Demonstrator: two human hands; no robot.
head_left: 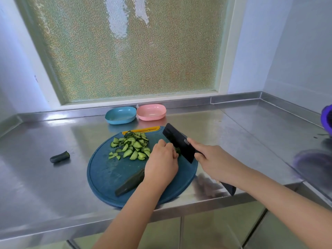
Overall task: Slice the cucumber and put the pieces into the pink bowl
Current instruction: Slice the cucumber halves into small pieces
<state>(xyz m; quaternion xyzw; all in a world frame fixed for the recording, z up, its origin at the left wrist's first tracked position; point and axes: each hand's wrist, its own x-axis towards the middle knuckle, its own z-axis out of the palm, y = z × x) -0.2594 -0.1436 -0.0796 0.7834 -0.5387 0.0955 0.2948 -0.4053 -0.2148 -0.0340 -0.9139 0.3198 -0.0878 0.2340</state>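
A round blue cutting board (106, 178) lies on the steel counter. On its far half sits a pile of cucumber slices (132, 147). My left hand (161, 163) curls over a cucumber piece (178, 150), only whose dark tip shows beside the blade. My right hand (214, 161) grips a black cleaver (178, 141), its blade standing right next to my left fingers. A long cucumber half (130, 182) lies on the board near my left wrist. The empty pink bowl (151, 112) stands behind the board.
A blue bowl (120, 115) sits left of the pink one. A cucumber end (59, 156) lies on the counter left of the board. A purple object (327, 121) is at the right edge. The counter's front edge runs just below the board.
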